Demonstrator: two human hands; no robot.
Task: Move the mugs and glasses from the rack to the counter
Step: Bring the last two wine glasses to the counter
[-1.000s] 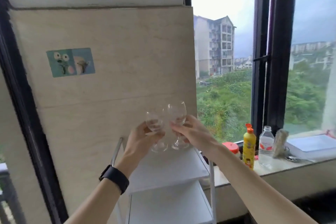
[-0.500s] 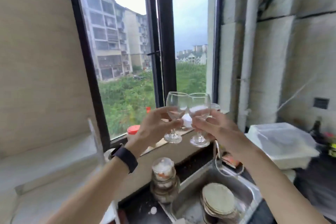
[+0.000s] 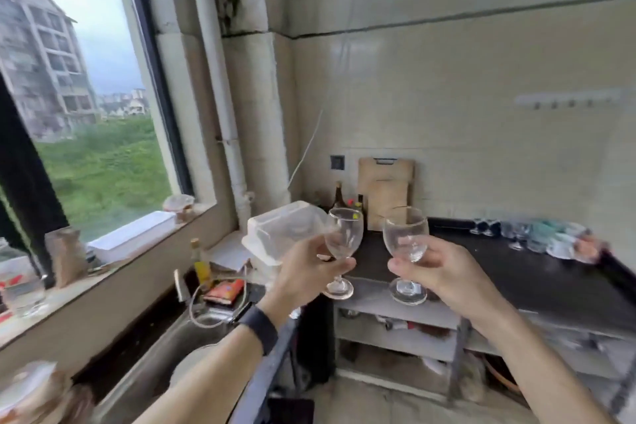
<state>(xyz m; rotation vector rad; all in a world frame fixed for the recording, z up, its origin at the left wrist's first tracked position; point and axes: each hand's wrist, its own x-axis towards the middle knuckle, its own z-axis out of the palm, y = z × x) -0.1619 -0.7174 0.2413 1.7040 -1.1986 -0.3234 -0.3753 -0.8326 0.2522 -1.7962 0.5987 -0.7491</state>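
My left hand [image 3: 306,272] grips a clear stemmed wine glass [image 3: 344,234] by the lower bowl and stem. A second clear wine glass [image 3: 405,234] is held the same way in my right hand [image 3: 437,268]. Both glasses are upright, a little apart, in the air in front of the near left end of the black counter [image 3: 537,272]. At the counter's far right stand several glasses and cups [image 3: 537,234], blurred. The rack is out of view.
A clear plastic lidded box [image 3: 282,234] sits at the counter's left corner, with bottles [image 3: 339,196] and wooden cutting boards [image 3: 385,189] against the wall. A sink [image 3: 192,330] lies lower left under the window sill [image 3: 103,272]. Shelves [image 3: 395,337] run below the counter.
The view has swung right from the white rack and window to the black counter. Both hands carried the two glasses along, and the glasses have drawn slightly apart.
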